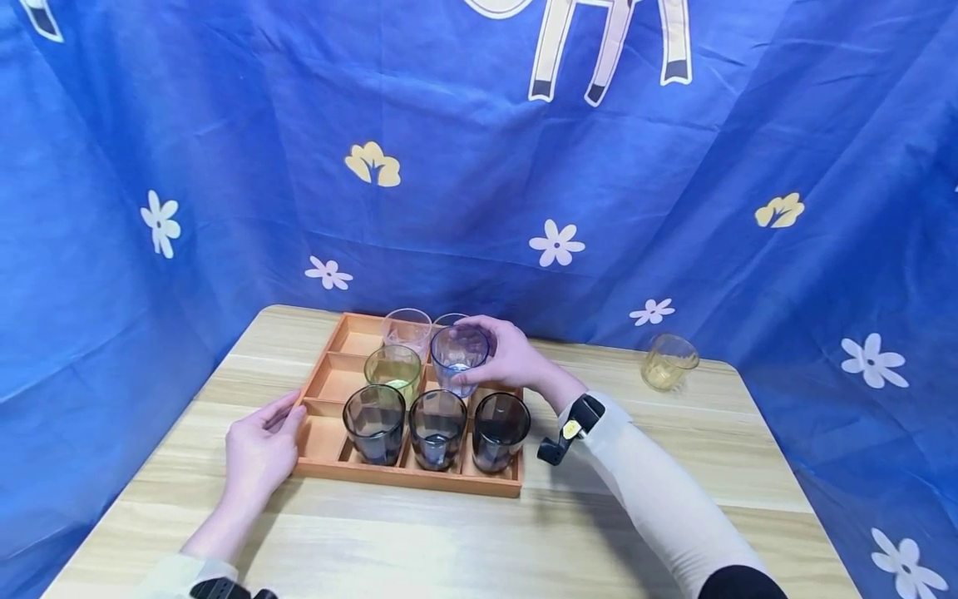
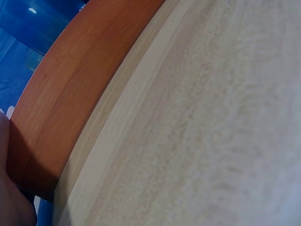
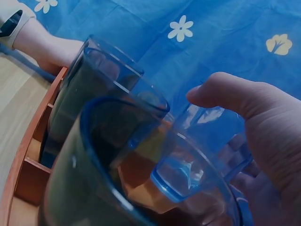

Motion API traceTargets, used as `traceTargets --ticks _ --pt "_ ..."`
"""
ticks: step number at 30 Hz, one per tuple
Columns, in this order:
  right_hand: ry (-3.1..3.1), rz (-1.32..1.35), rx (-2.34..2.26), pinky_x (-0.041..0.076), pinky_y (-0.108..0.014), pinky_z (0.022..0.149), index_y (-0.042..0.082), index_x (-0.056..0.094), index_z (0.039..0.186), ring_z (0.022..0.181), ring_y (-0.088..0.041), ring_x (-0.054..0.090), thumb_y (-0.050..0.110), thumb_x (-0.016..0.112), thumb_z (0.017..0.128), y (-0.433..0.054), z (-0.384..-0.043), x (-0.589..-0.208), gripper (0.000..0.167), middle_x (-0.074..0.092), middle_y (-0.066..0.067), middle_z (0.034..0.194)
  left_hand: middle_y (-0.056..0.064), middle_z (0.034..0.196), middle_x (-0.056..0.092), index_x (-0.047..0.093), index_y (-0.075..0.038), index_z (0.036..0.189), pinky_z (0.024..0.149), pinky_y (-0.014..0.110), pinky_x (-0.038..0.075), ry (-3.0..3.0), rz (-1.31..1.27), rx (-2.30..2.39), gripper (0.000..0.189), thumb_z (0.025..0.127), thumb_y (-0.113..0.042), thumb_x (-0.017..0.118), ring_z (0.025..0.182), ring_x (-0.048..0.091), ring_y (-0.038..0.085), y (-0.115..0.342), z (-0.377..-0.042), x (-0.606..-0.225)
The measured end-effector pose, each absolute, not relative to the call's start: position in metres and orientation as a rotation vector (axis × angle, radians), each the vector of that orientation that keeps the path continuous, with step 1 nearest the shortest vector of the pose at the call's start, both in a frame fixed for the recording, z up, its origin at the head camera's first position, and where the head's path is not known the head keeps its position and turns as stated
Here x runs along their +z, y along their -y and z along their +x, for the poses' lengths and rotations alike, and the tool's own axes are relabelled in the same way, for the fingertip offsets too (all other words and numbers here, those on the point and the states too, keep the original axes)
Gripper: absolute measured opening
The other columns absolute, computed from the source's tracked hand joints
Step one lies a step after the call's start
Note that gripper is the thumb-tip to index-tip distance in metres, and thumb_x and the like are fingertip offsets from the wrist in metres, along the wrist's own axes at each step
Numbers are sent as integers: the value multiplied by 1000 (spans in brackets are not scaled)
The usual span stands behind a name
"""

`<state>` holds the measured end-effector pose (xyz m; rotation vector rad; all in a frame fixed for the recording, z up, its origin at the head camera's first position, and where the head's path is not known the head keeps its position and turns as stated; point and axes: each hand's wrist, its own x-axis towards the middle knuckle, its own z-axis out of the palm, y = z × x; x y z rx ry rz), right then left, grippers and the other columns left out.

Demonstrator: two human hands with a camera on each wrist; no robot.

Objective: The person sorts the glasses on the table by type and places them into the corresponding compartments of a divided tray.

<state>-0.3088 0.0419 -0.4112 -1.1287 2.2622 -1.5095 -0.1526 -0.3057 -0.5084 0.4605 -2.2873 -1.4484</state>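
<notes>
A divided wooden tray (image 1: pixel 407 476) lies on the table, and my left hand (image 1: pixel 260 449) grips its left wall near the front corner. In the left wrist view, that hand shows only at the left edge, against the tray's side (image 2: pixel 70 89). My right hand (image 1: pixel 505 358) holds a clear bluish glass (image 1: pixel 458 353) by its sides over the middle row; the right wrist view shows the thumb and fingers around this glass (image 3: pixel 181 176). Three dark glasses (image 1: pixel 374 428) stand upright in the front row. Behind them are a green glass (image 1: pixel 392 370) and a pinkish clear glass (image 1: pixel 407 326).
Another clear glass (image 1: pixel 451 319) shows partly behind the right hand, in the back row. A yellowish glass (image 1: pixel 668 363) sits on the table (image 1: pixel 636 449) at the far right, appearing tilted. Blue patterned cloth (image 1: pixel 449 225) hangs behind the table and along its sides.
</notes>
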Motion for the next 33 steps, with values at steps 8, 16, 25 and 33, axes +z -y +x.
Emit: traceTargets --ticks 8,16,25,33 --pt "-2207 -1173 -1515 51 -49 108 -7 60 139 122 -40 64 1 97 72 -41 -310 -415 77 68 -24 133 24 128 69 70 4 134 81 7 53 2277 453 -1462 34 103 -11 70 101 66 -5 304 -152 -507" --pt "-2383 -1140 -1355 52 -38 106 4 64 141 118 -28 66 19 101 70 -45 -309 -418 81 72 -13 128 23 128 70 70 3 134 82 7 52 2285 459 -1456 34 103 -12 70 101 66 -5 304 -152 -507" --pt "-2356 -1138 -1346 53 -35 105 6 61 146 118 -27 66 12 100 71 -46 -308 -423 85 71 -14 128 25 127 69 69 5 133 81 8 53 2260 452 -1486 33 103 -10 70 95 63 -12 304 -151 -507" --pt "-2311 -1171 -1372 51 -35 108 5 60 147 121 -29 65 9 100 71 -42 -309 -425 87 71 -15 129 25 127 70 69 5 134 83 8 53 2271 439 -1470 34 104 -11 69 100 66 -6 304 -149 -508"
